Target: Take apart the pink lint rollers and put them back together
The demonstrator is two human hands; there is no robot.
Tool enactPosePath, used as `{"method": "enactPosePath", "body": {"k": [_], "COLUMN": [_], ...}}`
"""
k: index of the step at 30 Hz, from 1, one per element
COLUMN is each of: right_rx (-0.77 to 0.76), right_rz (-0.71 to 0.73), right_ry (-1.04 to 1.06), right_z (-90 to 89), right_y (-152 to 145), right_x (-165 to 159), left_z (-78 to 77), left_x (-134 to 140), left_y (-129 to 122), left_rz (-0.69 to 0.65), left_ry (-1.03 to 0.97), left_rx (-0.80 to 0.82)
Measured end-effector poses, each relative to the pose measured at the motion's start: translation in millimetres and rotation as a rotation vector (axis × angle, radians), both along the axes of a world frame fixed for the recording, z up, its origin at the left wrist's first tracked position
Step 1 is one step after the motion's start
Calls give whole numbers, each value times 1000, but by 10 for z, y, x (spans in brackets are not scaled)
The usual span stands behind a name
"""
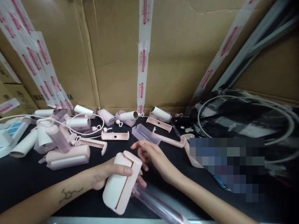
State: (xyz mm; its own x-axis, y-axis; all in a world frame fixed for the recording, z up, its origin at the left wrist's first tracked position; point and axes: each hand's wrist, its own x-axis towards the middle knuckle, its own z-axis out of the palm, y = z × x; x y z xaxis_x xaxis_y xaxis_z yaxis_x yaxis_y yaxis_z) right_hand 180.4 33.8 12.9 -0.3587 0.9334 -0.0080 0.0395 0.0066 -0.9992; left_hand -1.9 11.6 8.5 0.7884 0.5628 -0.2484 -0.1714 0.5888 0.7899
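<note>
My left hand grips a pale pink lint roller head with a white paper roll seated in it, thumb across the front and fingers behind. A clear purplish tube slants down to the right from behind the head; whether the two are joined I cannot tell. Just beyond the head's upper right edge is my right hand, empty, with its index finger stretched out and the others loosely bent. Near its fingertips lies an open translucent purple cover.
Pink roller frames, white rolls and purple covers litter the back and left of the black table. An assembled roller lies left. A pixelated patch hides something at right. Cardboard boxes stand behind; a white cable loop lies right.
</note>
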Motion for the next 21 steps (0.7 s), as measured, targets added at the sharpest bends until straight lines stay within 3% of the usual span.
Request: {"method": "enactPosePath", "body": {"k": [5,9,16,21], "right_rx": [-196,-254,-204,41], "right_rz": [45,65,102,141], "right_ry": [101,96,14,-43], "right_z": [-91,-68,-99,-66], "right_y": [0,-30,-3,23], "right_x": [-117,-111,-96,-3], "left_z": [31,41,-2,51], "left_x": [25,49,19,-62], "left_y": [-11,-46,-66,24], "left_rz": [136,126,88,318], "left_ry": [30,25,-12,-210], "left_rx": [98,145,137,1]}}
